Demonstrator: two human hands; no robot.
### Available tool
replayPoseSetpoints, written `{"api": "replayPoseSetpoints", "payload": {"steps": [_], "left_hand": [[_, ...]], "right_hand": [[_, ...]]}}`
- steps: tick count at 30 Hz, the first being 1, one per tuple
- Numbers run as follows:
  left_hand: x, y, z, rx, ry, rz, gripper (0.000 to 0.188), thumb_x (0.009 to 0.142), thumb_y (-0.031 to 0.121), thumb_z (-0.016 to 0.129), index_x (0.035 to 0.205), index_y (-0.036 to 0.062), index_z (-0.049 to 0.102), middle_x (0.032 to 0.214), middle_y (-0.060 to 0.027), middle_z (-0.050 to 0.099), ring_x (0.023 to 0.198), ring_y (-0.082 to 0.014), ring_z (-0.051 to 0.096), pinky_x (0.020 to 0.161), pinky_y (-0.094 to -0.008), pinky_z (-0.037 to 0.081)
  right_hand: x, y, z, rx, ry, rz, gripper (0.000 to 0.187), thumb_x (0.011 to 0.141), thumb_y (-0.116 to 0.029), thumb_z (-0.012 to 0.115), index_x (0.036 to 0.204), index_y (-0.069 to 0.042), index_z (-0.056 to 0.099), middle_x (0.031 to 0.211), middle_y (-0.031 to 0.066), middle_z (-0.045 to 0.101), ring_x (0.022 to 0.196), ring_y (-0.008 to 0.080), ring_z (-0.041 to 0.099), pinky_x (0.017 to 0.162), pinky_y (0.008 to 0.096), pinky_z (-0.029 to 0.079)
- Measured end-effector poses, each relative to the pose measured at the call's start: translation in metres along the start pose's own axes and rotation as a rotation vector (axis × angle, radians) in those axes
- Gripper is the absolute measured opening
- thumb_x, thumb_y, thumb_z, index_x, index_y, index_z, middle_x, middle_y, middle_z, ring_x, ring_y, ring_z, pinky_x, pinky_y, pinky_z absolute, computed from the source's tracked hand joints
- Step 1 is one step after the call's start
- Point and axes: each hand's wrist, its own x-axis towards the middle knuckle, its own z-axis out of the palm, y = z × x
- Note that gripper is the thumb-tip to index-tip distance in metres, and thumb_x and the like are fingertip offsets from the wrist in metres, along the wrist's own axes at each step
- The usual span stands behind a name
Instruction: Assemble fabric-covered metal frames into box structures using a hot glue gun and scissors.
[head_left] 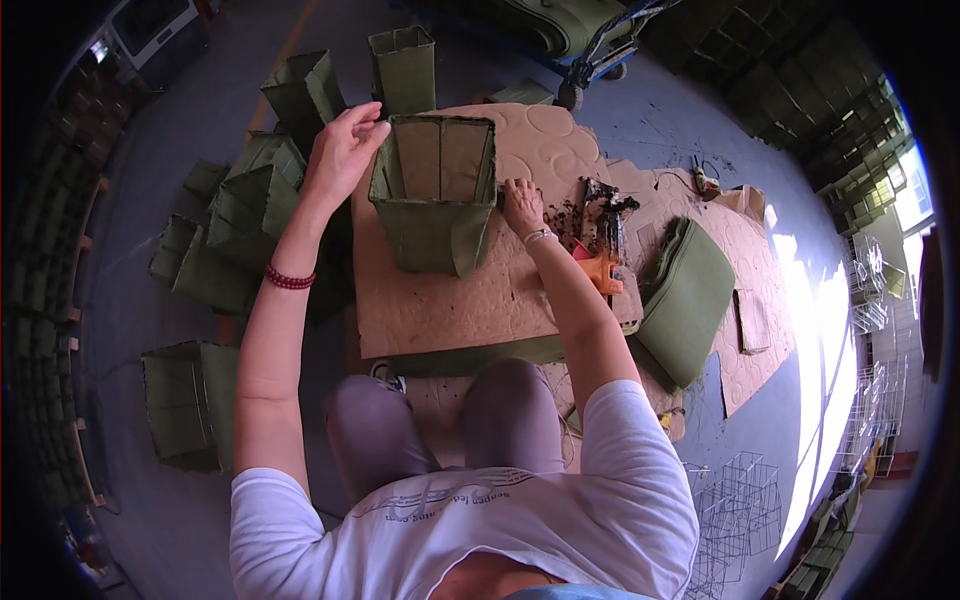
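Green fabric box on the quilted surface, a hand at each side.

Finished green boxes (250,215) crowd my left; a staple tool (603,235) and folded green fabric (690,300) lie right. The green fabric box (435,195) stands upright on the surface (450,300). My left hand (340,150) hovers by its rim, fingers loosely spread; my right hand (522,207) presses flat beside it, holding nothing.

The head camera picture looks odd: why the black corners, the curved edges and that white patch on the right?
Head view: a fisheye lens bends edges and leaves black corners; sunlight on the floor glares white at right; the left side lies dim; the green fabric box is sharp.
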Motion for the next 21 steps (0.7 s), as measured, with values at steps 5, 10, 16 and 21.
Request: {"api": "replayPoseSetpoints", "payload": {"steps": [5, 10, 16, 21], "left_hand": [[0.011, 0.001, 0.01, 0.328, -0.347, -0.14, 0.073, 0.081, 0.006, 0.068, 0.144, -0.0041, 0.032, 0.135, -0.0254, 0.05, 0.124, -0.0363, 0.051, 0.106, -0.0392, 0.041], [0.037, -0.018, 0.0, 0.382, -0.495, 0.046, 0.082, 0.075, -0.013, 0.059, 0.148, 0.0057, 0.027, 0.143, -0.0227, 0.044, 0.134, -0.0347, 0.04, 0.107, -0.0419, 0.041], [0.036, -0.003, 0.005, 0.511, -0.365, 0.316, 0.046, 0.078, -0.002, 0.067, 0.123, 0.0027, 0.058, 0.121, -0.0145, 0.061, 0.111, -0.0314, 0.059, 0.09, -0.0386, 0.051], [0.033, 0.013, 0.04, 0.517, -0.352, 0.236, 0.028, 0.08, 0.009, 0.07, 0.107, 0.0011, 0.067, 0.097, -0.0179, 0.069, 0.092, -0.035, 0.066, 0.083, -0.0414, 0.053]], "right_hand": [[0.013, -0.01, 0.009, -0.135, -0.029, 0.039, 0.028, 0.082, -0.017, 0.062, 0.104, -0.002, 0.054, 0.102, 0.0248, 0.063, 0.098, 0.0386, 0.063, 0.079, 0.0461, 0.053], [0.009, 0.002, -0.022, 0.031, -0.165, 0.185, 0.046, 0.072, -0.022, 0.07, 0.107, 0.002, 0.053, 0.087, 0.0245, 0.065, 0.093, 0.0387, 0.065, 0.081, 0.0437, 0.053], [-0.043, 0.036, -0.095, 1.743, -0.487, 0.497, 0.034, 0.094, -0.015, 0.057, 0.125, -0.002, 0.053, 0.103, 0.0133, 0.066, 0.091, 0.0193, 0.066, 0.073, 0.0288, 0.055], [-0.028, -0.007, -0.159, 1.841, -0.149, 0.326, 0.031, 0.098, -0.012, 0.053, 0.128, -0.004, 0.051, 0.11, 0.0118, 0.065, 0.088, 0.0156, 0.064, 0.078, 0.0249, 0.051]]}}
